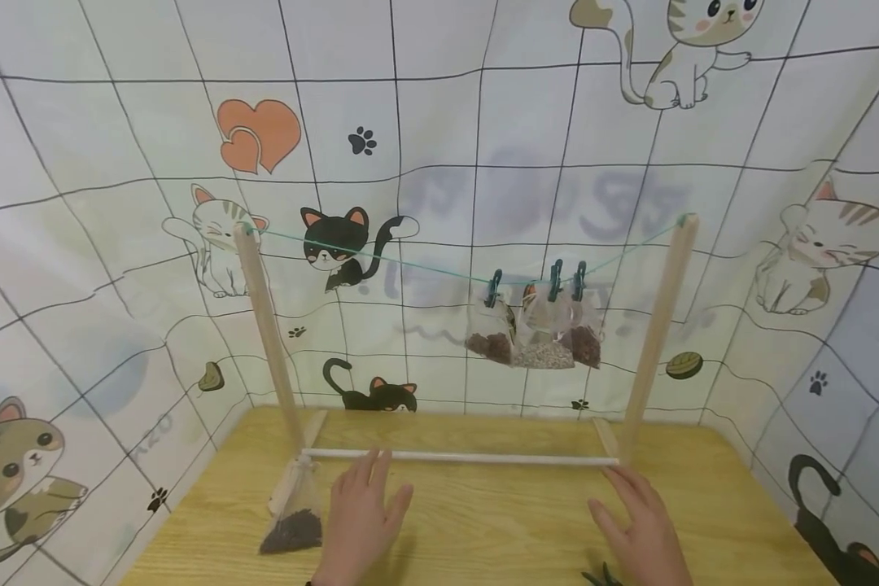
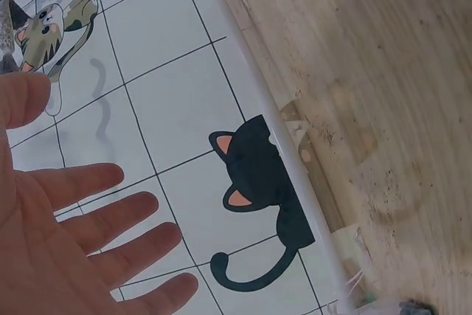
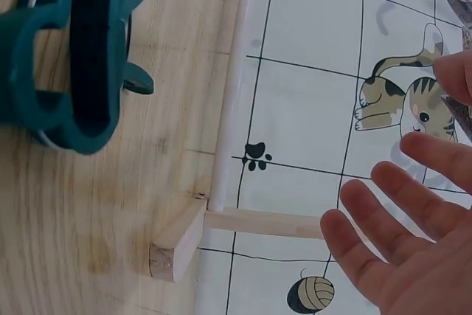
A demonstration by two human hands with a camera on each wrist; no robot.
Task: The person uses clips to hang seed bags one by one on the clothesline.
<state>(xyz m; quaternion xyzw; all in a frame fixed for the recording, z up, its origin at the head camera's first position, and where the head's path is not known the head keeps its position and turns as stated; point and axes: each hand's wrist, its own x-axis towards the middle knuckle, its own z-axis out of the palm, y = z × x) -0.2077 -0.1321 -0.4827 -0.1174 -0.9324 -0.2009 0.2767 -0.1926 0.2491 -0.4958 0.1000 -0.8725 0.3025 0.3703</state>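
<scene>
My left hand [image 1: 362, 517] is held over the wooden table, fingers spread and holding nothing. To its left a clear bag with dark grains [image 1: 293, 529] rests near the foot of the left post. My right hand [image 1: 640, 529] is similarly spread with nothing in its grasp, its fingertips near the right end of the white rod [image 1: 469, 457]. Close by lies a dark green clip [image 1: 602, 576], large in the right wrist view. Above, green clips [image 1: 556, 281] hold three clear bags on a sagging green string [image 1: 410, 262]: two bags with reddish-brown bits flank one with pale grains [image 1: 545, 355].
Two wooden posts, left [image 1: 267, 334] and right [image 1: 659, 338], hold up the string. Between their lower ends runs the white rod, with wooden feet [image 1: 606, 438] on the table [image 1: 483, 529]. A cat-printed cloth [image 1: 439, 122] surrounds the back and sides.
</scene>
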